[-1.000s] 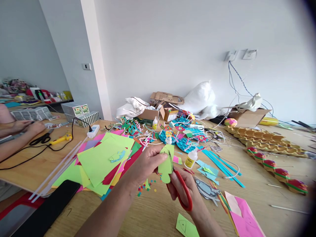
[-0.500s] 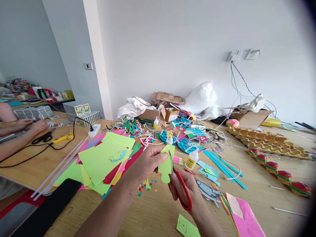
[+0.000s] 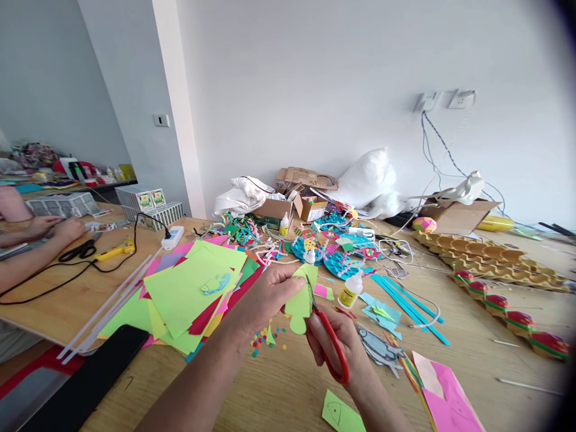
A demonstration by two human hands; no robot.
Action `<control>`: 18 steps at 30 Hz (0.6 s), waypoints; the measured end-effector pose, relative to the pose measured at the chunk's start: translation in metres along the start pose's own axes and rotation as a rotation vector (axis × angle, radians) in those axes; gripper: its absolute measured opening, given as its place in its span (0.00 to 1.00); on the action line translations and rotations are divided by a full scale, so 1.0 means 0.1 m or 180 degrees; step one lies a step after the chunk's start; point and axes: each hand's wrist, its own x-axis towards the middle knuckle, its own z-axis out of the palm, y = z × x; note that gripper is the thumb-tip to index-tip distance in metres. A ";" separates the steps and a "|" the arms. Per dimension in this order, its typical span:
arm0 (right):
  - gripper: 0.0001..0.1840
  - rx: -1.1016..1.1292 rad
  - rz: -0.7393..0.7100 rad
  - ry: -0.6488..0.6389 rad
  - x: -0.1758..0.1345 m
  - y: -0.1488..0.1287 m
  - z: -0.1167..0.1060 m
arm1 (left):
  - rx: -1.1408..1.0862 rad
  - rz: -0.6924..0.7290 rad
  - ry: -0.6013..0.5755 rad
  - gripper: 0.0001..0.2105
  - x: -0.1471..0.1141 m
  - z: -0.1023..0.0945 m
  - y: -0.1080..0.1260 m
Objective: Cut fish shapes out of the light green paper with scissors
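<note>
My left hand (image 3: 275, 293) pinches a piece of lime green paper (image 3: 297, 315) with a rounded, partly cut outline, thumb on top. My right hand (image 3: 335, 336) is wrapped round the red handles of a pair of scissors (image 3: 336, 354). The dark blades lie along the paper's right edge, where a drawn line shows. A small green card with a fish drawing (image 3: 339, 413) lies on the table below my right hand. Right of that hand is a grey cut-out fish (image 3: 380, 347). Under my left wrist are scattered coloured paper dots (image 3: 258, 343).
A stack of coloured paper (image 3: 180, 294) lies to the left, beside a long black object (image 3: 90, 378). Ahead stands a glue bottle (image 3: 350, 291) near blue paper strips (image 3: 407, 306). Egg cartons (image 3: 490, 261) lie at right. A co-worker's hands (image 3: 58, 229) are at far left.
The green paper has turned slightly and shifted a little left in my left hand. The scissors stay at its right edge, with their handles almost in the same place.
</note>
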 end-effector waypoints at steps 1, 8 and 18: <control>0.26 -0.0020 -0.0004 -0.0017 0.00 -0.01 0.00 | -0.0030 -0.0003 -0.0001 0.11 0.00 0.00 0.00; 0.25 -0.0052 -0.0074 -0.0055 -0.01 -0.04 -0.02 | 0.0024 -0.0069 -0.0117 0.09 0.01 0.01 0.00; 0.26 -0.0039 -0.0019 -0.0047 -0.02 -0.04 -0.01 | 0.0022 -0.0125 -0.0109 0.09 0.00 -0.01 0.01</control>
